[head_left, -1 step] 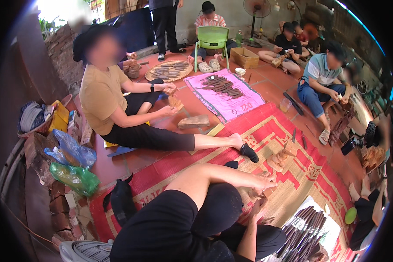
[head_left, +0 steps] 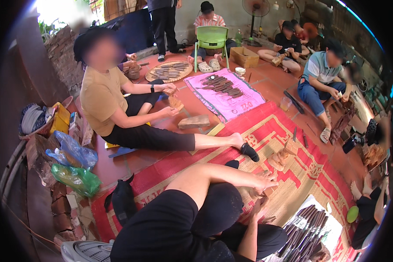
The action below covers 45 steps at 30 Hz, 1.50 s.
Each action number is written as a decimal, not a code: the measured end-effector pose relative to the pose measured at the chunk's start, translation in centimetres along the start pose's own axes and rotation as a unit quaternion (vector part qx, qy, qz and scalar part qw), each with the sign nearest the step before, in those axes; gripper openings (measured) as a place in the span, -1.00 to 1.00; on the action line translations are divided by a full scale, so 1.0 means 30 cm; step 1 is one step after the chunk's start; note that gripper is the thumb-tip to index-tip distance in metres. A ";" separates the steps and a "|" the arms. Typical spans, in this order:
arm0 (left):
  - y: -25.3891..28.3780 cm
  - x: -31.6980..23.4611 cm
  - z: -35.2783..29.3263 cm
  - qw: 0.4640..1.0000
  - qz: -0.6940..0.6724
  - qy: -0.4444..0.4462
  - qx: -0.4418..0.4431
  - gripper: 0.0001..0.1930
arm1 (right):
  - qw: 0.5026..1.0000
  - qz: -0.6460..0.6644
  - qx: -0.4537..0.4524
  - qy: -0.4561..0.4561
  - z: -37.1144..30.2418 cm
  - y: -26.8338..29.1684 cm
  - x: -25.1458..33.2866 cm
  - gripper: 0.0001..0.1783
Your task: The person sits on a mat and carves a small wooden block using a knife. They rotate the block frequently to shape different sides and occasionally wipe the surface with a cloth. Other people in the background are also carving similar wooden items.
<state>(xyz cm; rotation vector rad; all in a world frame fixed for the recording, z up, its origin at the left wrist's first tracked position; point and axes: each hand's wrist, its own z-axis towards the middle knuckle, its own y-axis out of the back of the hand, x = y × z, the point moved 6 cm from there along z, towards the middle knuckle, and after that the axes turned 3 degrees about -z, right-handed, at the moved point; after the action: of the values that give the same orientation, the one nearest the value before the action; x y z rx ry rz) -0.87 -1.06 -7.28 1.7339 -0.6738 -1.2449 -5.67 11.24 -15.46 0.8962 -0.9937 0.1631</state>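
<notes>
My right hand [head_left: 259, 208] is below my bare foot [head_left: 265, 182], its fingers curled around something I cannot make out. My forearm rises to it from the lower edge. A small brown wooden piece [head_left: 271, 189] shows beside the toes. A dark rounded cap brim [head_left: 217, 207] and my bent leg [head_left: 201, 174] block the space to the left, and I do not see my left hand. Beyond the foot, a carved wooden figure [head_left: 278, 160] rests on the red and tan mat [head_left: 310, 183]. To the lower right, several dark-handled carving tools [head_left: 305, 231] lie on white sheets.
At the left, a person in a tan shirt [head_left: 102, 96] holds wooden pieces. A pink cloth [head_left: 244, 105] carries several dark tools; a round woven tray [head_left: 183, 70] holds more. A wood block [head_left: 194, 122] lies on the tiles. Other people sit working around the far and right sides.
</notes>
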 end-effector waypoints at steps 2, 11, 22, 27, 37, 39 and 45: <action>-0.015 -0.004 0.028 1.000 0.016 -0.017 -0.019 0.03 | 0.999 -0.047 -0.004 -0.010 0.007 -0.014 -0.039 -0.82; 0.010 -0.038 0.052 0.997 0.024 -0.070 -0.028 -0.03 | 0.994 -0.103 0.000 -0.047 0.074 -0.071 -0.170 -0.59; 0.009 -0.028 0.026 0.997 0.012 -0.069 -0.033 -0.03 | 0.981 -0.157 0.079 -0.084 0.066 0.005 -0.056 -0.71; -0.022 -0.005 0.016 0.998 0.016 -0.058 -0.029 -0.02 | 0.993 -0.106 0.033 -0.047 0.040 0.010 -0.017 -0.70; 0.004 -0.019 0.037 0.998 0.024 -0.050 -0.019 -0.04 | 0.980 -0.160 0.064 -0.098 0.071 -0.048 -0.151 -0.60; -0.005 -0.003 0.032 0.997 0.026 -0.068 -0.022 -0.05 | 0.988 -0.114 0.060 -0.087 0.063 -0.036 -0.134 -0.60; 0.002 -0.021 0.047 0.997 0.015 -0.065 -0.027 -0.04 | 0.993 -0.110 -0.001 -0.039 0.049 -0.018 -0.099 -0.59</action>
<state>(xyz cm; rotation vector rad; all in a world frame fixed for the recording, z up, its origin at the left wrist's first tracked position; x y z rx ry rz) -2.41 -1.06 -7.09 1.6029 -0.7340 -1.3516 -8.03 10.63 -17.75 1.0094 -0.9594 -0.0597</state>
